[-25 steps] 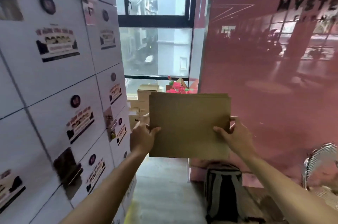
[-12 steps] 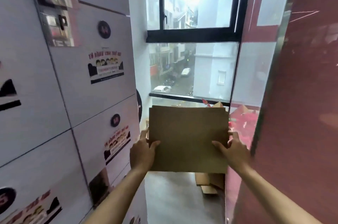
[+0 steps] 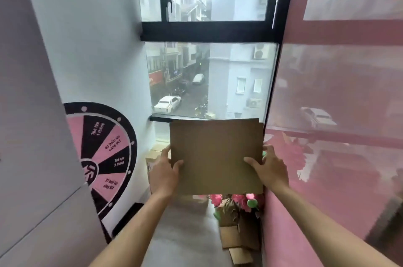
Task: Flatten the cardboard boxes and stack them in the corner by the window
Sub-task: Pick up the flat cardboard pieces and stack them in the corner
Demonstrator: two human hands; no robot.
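Before the window (image 3: 209,79), flattened cardboard (image 3: 216,155), long axis crosswise, pinched at opposite edges by left hand (image 3: 163,173) and right hand (image 3: 270,168).

The flattened cardboard (image 3: 214,155) is a plain brown sheet, held upright in the air before the window (image 3: 209,79); a second layer shows at its top right edge. More flat brown cardboard pieces (image 3: 238,245) lie on the floor by the pink wall, and closed boxes (image 3: 153,158) stand under the window.

Bare floor (image 3: 185,234) ahead; flowers (image 3: 239,200) and cardboard scraps (image 3: 237,242) crowd the right.
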